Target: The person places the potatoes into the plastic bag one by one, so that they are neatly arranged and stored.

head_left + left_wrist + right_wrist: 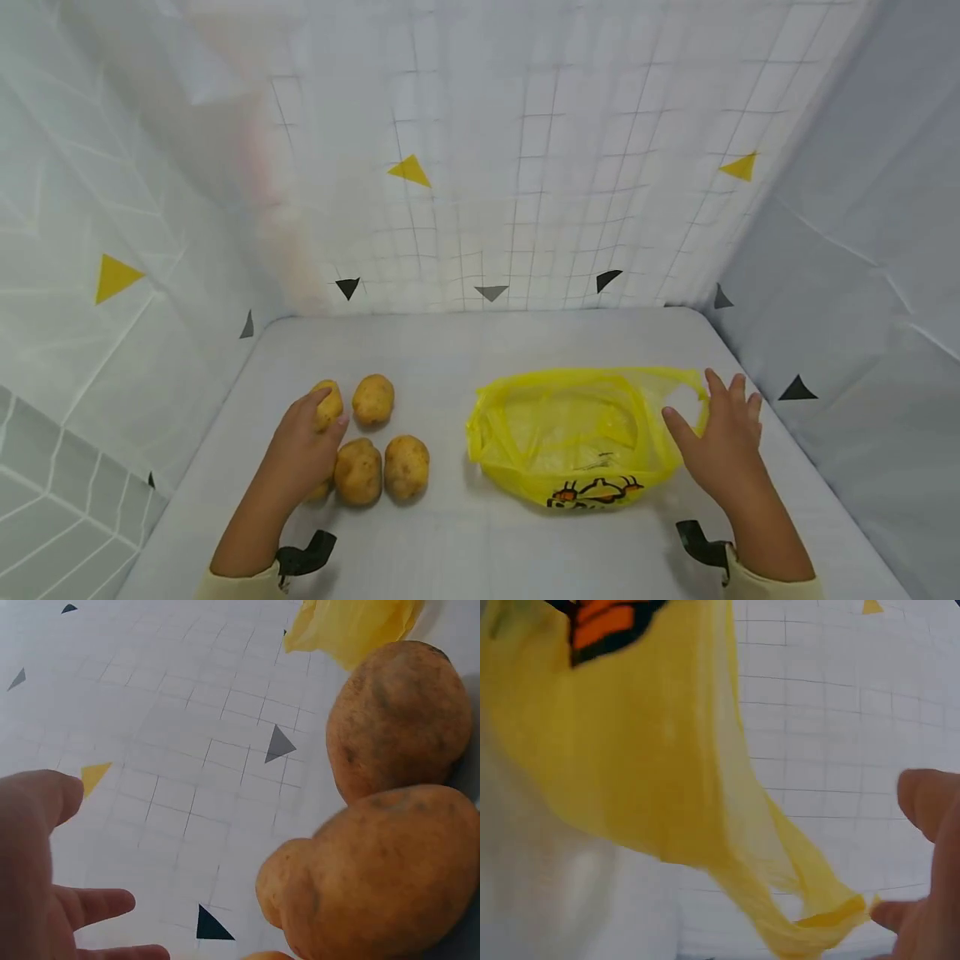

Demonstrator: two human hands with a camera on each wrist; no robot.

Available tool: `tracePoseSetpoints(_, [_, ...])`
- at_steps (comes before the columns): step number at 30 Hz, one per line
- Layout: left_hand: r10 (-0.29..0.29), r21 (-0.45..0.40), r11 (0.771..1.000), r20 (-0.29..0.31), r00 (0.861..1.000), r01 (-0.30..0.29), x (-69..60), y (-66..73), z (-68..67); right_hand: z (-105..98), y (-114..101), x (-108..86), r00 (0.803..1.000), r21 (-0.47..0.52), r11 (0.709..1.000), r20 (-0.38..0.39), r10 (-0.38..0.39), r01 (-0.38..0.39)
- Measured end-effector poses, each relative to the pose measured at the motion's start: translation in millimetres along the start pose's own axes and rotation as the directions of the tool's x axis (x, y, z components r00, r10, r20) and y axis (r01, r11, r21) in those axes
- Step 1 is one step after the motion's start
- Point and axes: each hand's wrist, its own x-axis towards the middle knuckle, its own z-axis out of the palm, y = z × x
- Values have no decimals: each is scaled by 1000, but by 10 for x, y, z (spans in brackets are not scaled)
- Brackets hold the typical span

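Yellow bag (570, 442) just beside the right hand (723, 442), potatoes (358, 472) by the left hand (303, 443) (both released).

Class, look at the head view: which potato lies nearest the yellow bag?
The rightmost potato, at the end of the lower row; all other visible ones sit farther left, away from the yellow bag.

Head view: from above and behind the left fingers (309, 403) and right fingers (717, 390), facing forward and down, the farthest off. Left wrist view: close behind the left fingers, facing past them and the potatoes (397, 877). Right wrist view: close behind the right fingers, facing past them and the yellow bag (645, 750). All three share the yellow bag and, beyond the fingers, the gridded wall (585, 167).
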Motion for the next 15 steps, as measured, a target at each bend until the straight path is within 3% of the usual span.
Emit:
tracePoseSetpoints(4, [-20, -95, 995, 23, 1000, 22, -78, -129, -6, 80, 61, -43, 986, 125, 979, -2, 164, -163])
tracePoseSetpoints(6, [-31, -107, 994, 18, 999, 33, -125, -196, 5, 128, 92, -63, 964, 205, 942, 17, 267, -264])
tracePoseSetpoints(8, [-55, -114, 992, 12, 998, 56, -163, -250, 13, 159, 112, -70, 932, 297, 886, 46, 359, -356])
tracePoseSetpoints(11, [-95, -127, 987, 12, 995, 96, -213, -326, 25, 182, 136, -61, 874, 458, 757, 112, 472, -467])
tracePoseSetpoints(15, [-101, -155, 982, 23, 995, 103, -258, -453, 48, 202, 149, -6, 811, 668, 507, 268, 520, -545])
